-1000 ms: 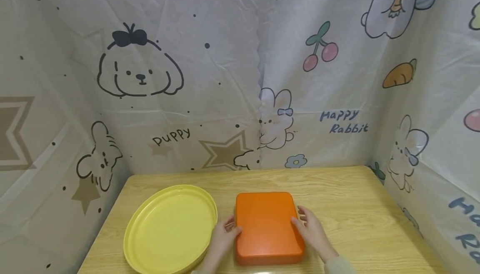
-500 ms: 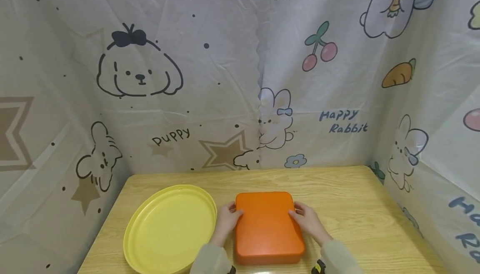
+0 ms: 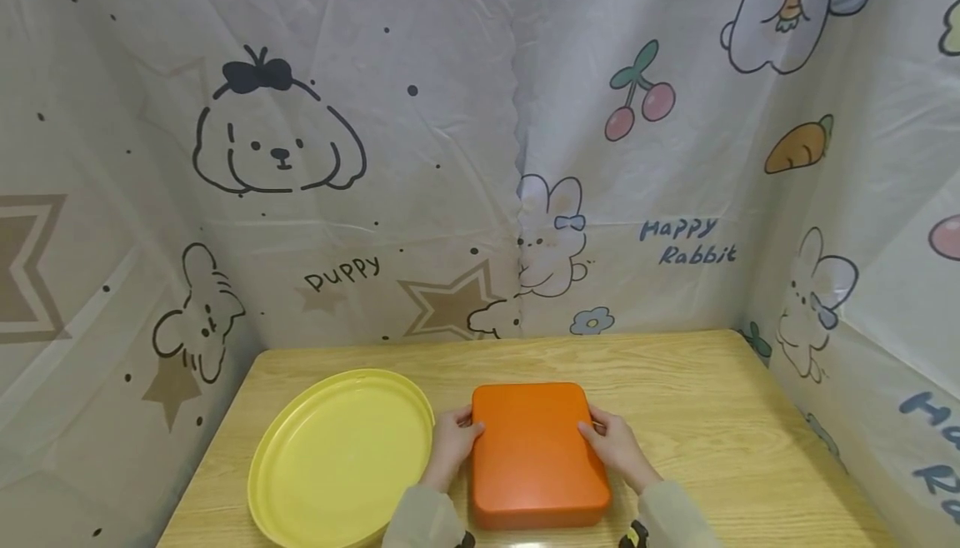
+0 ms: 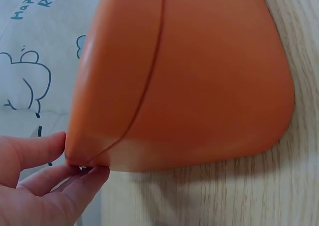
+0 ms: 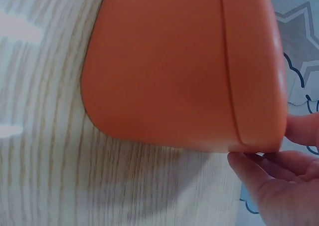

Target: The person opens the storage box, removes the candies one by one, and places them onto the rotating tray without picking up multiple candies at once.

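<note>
An orange lidded box (image 3: 536,448) sits on the wooden table, its lid on top. A seam between lid and body runs around its side in both wrist views. On the box's left side my left hand (image 3: 452,448) grips the lid, thumb on the top edge and fingers against the side near the seam; the left wrist view shows this left hand (image 4: 55,181) at the lid's edge. My right hand (image 3: 618,448) holds the opposite side the same way, and in the right wrist view the right hand (image 5: 284,181) has its fingertips just at the seam. What the box contains is hidden.
A round yellow tray (image 3: 341,456) with a raised rim lies to the left of the box, close to my left hand. The light wooden table (image 3: 690,398) extends to the right. A printed curtain (image 3: 420,156) hangs behind the table and along both sides.
Both hands have moved forward along the box's sides and closed on the lid's edges. The box and the tray stay in the same place.
</note>
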`<control>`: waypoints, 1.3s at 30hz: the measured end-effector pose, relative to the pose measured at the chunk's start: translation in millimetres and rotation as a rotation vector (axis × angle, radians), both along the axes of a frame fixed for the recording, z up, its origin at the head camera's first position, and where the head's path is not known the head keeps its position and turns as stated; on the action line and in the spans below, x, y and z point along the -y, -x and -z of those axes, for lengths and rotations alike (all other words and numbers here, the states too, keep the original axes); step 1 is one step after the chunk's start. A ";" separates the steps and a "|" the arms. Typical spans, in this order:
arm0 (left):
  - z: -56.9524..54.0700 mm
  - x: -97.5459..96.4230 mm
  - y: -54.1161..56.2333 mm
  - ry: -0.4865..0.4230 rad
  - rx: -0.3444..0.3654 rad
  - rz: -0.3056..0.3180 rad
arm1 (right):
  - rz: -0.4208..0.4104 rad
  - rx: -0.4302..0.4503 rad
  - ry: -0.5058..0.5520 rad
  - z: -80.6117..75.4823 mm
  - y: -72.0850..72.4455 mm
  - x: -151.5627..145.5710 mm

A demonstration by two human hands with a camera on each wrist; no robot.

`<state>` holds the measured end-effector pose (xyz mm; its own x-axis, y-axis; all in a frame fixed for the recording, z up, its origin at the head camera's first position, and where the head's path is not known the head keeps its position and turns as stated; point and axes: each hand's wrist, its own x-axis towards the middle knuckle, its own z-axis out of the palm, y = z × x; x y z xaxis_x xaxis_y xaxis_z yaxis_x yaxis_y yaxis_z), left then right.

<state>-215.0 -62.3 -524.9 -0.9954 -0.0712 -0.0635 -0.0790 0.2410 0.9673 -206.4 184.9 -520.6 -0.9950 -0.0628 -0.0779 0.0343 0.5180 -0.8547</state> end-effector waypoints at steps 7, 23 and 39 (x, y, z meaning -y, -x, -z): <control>-0.8 -3.7 -0.2 -0.091 0.069 -0.021 | -0.016 0.007 -0.018 2.0 0.0 -3.0; 2.7 1.0 -1.1 -0.161 0.109 0.012 | -0.034 0.039 0.046 2.7 -0.6 -3.7; 2.1 4.9 -2.6 -0.253 0.161 0.041 | -0.027 0.125 0.082 6.8 2.9 -5.1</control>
